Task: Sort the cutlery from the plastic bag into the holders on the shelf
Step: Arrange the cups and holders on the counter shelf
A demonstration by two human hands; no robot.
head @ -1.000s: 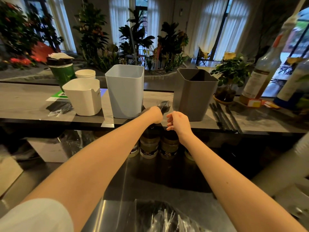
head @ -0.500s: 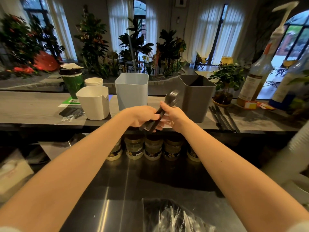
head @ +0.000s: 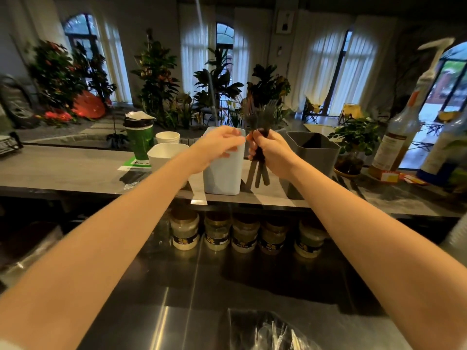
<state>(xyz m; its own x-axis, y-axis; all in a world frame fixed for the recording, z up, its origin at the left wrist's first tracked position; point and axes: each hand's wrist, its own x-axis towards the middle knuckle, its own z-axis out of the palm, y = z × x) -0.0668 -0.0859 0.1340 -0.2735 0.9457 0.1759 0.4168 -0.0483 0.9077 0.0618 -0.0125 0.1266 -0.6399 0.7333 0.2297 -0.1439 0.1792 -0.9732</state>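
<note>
My right hand (head: 271,152) grips a bunch of black plastic forks (head: 260,117) upright, tines up, handles hanging below my fist, between the light blue holder (head: 222,173) and the dark grey holder (head: 316,150). My left hand (head: 217,145) hovers in front of the blue holder's rim with relaxed fingers, holding nothing. A white holder (head: 164,154) stands left of the blue one on the shelf (head: 63,168). The clear plastic bag (head: 270,329) with more black cutlery lies on the steel counter at the bottom edge.
A green cup (head: 140,140) and a white paper cup (head: 168,136) stand behind the white holder. Loose black cutlery (head: 353,184) lies right of the grey holder, near a potted plant (head: 353,142) and syrup bottles (head: 396,140). Several jars (head: 242,236) line up under the shelf.
The forks passed from my left hand to my right, which lifted them upright above shelf height. My left hand let go and opened in front of the blue holder.
</note>
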